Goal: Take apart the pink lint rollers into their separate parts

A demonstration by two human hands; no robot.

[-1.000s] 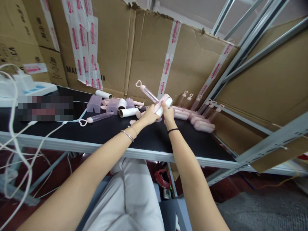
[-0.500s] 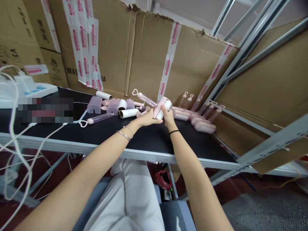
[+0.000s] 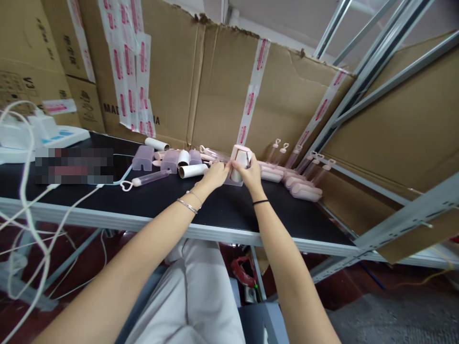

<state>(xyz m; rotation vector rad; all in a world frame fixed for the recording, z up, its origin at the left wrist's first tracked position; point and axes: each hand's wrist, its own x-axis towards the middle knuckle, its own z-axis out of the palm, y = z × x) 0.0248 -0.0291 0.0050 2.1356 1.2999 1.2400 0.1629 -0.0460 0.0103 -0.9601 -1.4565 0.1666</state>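
Both my hands meet at the back of a black table (image 3: pixel 222 205). My right hand (image 3: pixel 250 175) is closed round a pink lint roller (image 3: pixel 239 156) whose white roll end faces me, held upright just above the table. My left hand (image 3: pixel 214 174) pinches the roller's left side with its fingertips. A clear handle with a pink heart end (image 3: pixel 145 179) lies to the left. White paper rolls (image 3: pixel 191 169) and translucent purple covers (image 3: pixel 142 157) lie in a heap just left of my hands.
Several finished pink rollers (image 3: pixel 303 189) lie to the right, their clear handles leaning on a taped cardboard wall (image 3: pixel 222 91). A white device (image 3: pixel 43 131) with cables sits far left. Grey metal shelf rails (image 3: pixel 401 220) run along the right.
The roller with its long heart-ended handle was tilted up to the left; now it is turned so the roll end faces me and held lower. Both hands have shifted slightly.
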